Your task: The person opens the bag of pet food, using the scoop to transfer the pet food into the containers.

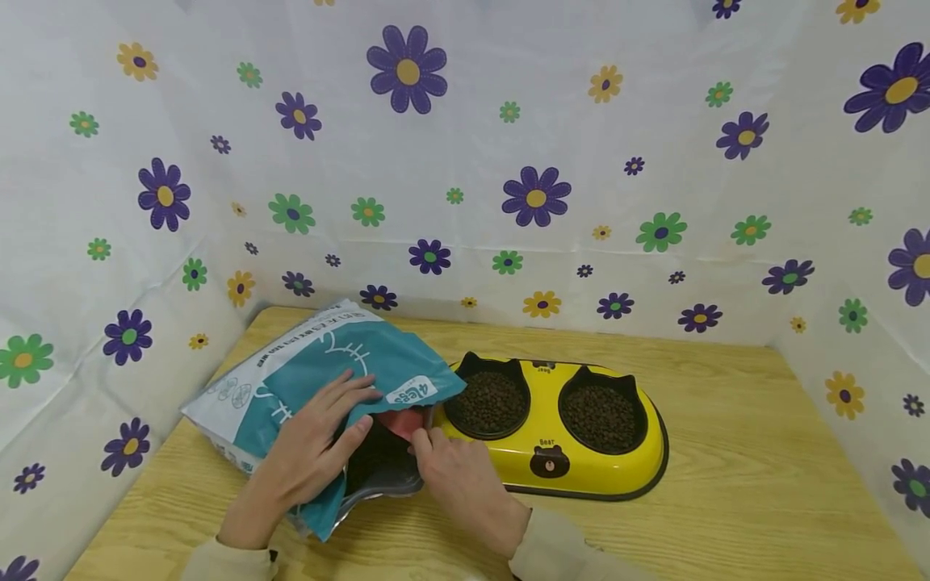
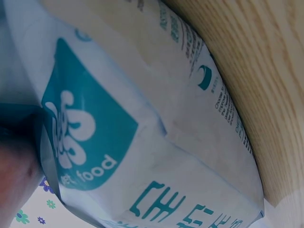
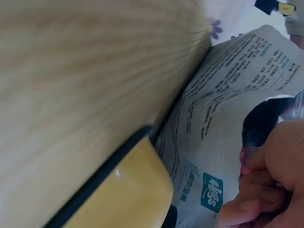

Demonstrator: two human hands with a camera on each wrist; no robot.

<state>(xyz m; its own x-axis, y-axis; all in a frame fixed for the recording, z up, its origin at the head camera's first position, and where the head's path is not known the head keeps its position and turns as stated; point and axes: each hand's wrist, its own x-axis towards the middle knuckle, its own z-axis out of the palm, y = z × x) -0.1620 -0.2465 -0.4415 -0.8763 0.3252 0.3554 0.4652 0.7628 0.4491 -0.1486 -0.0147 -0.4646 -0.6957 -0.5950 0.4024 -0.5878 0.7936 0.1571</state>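
A teal and white pet food bag (image 1: 327, 355) lies tilted on the table, its mouth gaping toward the front right. My left hand (image 1: 312, 440) rests on the bag's upper face with fingers extended, its thumb along the edge of the mouth. At the opening, my right hand (image 1: 465, 476) holds a pink object (image 1: 402, 423) with curled fingers; most of that object is hidden inside the bag. The right wrist view shows the fingers (image 3: 259, 194) bent beside the printed bag (image 3: 223, 95). In the left wrist view, the bag (image 2: 156, 128) hides nearly all of the left hand.
A yellow double pet feeder (image 1: 541, 403) stands right of the bag, close against its mouth. Both its black bowls hold brown kibble (image 1: 603, 415). Beneath is a wood-grain table (image 1: 741, 452), with a flower-patterned white sheet (image 1: 465, 145) enclosing the back and sides.
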